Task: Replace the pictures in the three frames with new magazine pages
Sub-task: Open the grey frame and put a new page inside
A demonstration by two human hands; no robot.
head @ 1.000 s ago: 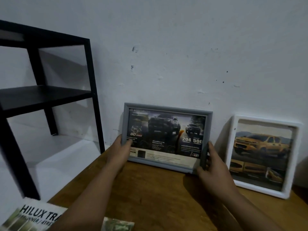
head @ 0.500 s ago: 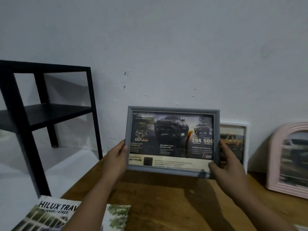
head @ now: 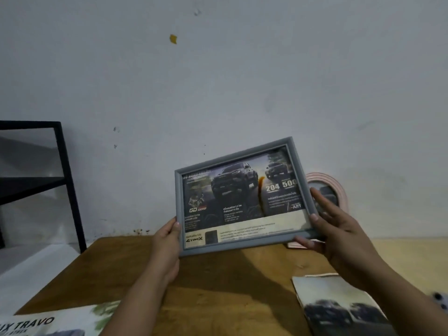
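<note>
Two hands hold one grey picture frame [head: 244, 197] tilted above the wooden surface [head: 218, 287], its truck advert printed "204", "500", "GD" and "4TREX"; the left hand [head: 167, 241] grips the lower left edge with thumb on the front, and the right hand [head: 339, 229] clasps the lower right corner, fingers behind. A magazine [head: 55, 323] reading "TRAVO" lies near left, a loose page [head: 339, 306] near right. A pink arched frame [head: 332, 187] stands half hidden behind the grey one, with a black shelf [head: 36, 180] far left.
</note>
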